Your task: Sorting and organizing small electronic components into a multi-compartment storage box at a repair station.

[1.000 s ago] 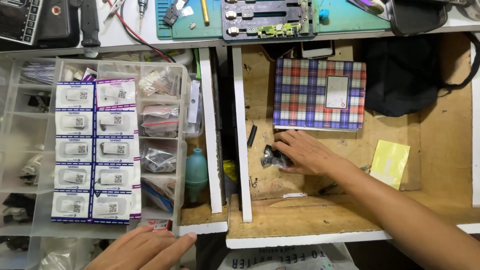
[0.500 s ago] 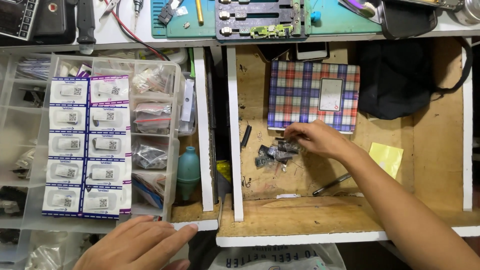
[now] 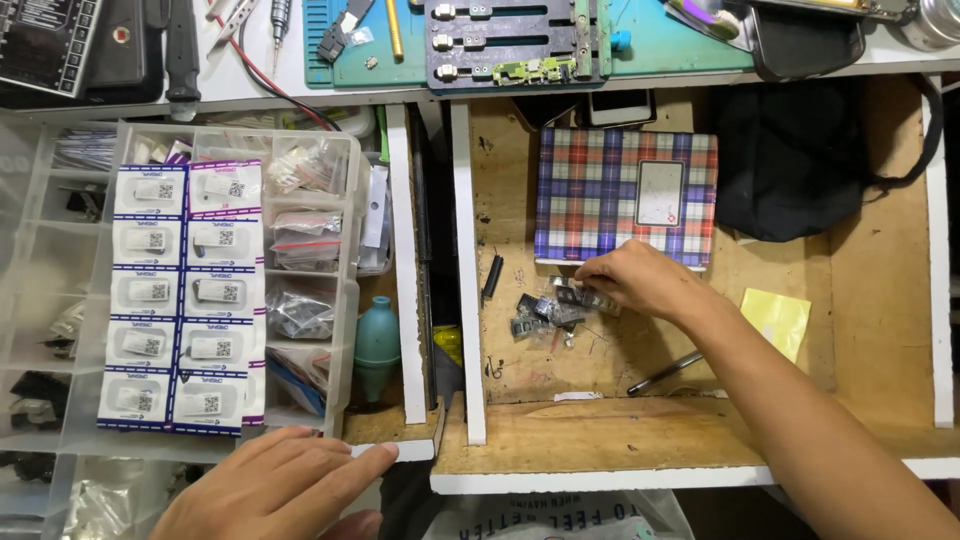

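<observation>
One plaid notebook (image 3: 600, 190) and one yellow note (image 3: 776, 320) lie in the right drawer (image 3: 880, 300). The right hand (image 3: 640, 280) pinches a small clear packet (image 3: 590, 295) with narrow fingers (image 3: 592, 275) above dark parts (image 3: 535, 315); the left hand (image 3: 280, 485) rests flat, fingers wide.

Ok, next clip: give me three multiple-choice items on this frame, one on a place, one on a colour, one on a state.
1. Where is the right hand?
A. inside the open wooden drawer
B. on the clear organiser box
C. on the bench top

2. What colour is the sticky note in the drawer?
A. pink
B. yellow
C. white

3. How is the left hand placed?
A. clenched round a tool
B. lying flat with fingers stretched out
C. lifting the blower bulb

Answers:
1 A, it reaches over the drawer floor to the small dark parts.
2 B, it lies yellow beside the forearm.
3 B, it rests flat near the front edge, holding nothing.
</observation>
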